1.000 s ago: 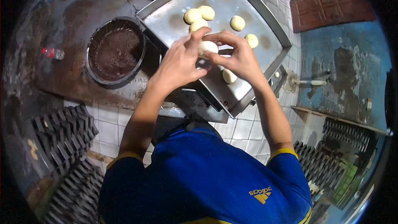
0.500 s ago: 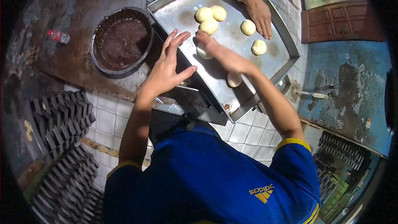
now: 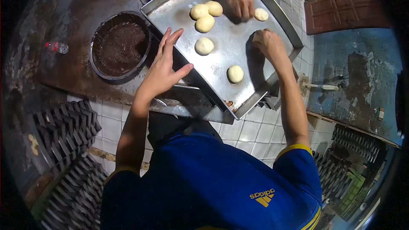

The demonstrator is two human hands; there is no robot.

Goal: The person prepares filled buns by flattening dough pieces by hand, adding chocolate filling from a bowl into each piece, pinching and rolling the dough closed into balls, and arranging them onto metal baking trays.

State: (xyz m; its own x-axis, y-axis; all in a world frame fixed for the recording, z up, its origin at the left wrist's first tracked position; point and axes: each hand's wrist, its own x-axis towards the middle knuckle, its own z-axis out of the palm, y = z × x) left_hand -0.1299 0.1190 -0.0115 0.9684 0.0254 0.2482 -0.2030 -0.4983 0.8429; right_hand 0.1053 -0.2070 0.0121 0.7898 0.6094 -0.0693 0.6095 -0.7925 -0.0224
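Observation:
A metal tray [image 3: 221, 55] with raised sides carries several pale round dough balls [image 3: 205, 23]. My left hand [image 3: 164, 70] is open beside the tray's near-left edge, fingers spread and thumb toward the metal; whether it touches the rim is unclear. My right hand [image 3: 269, 44] is over the tray's right part, its fingers curled down where a dough ball lay, which they now hide. Two single balls, one pale ball [image 3: 204, 46] and one nearer ball [image 3: 235, 74], lie between my hands. Near the far side rests a flatter dough piece [image 3: 261, 14].
Another person's hand [image 3: 239, 2] reaches over the tray from the far side, fingers bent down. Left of the tray, a round pan [image 3: 97, 66] of dark brown mixture stands on a worn table [image 3: 68, 66] beside a small red-capped bottle [image 3: 57, 47]. Stacked dark metal moulds [image 3: 64, 132] stand lower left.
My right hand has moved from the ball near the tray's left edge to the right side, closing over another ball. The other person's hand has shifted left, uncovering a flatter dough piece.

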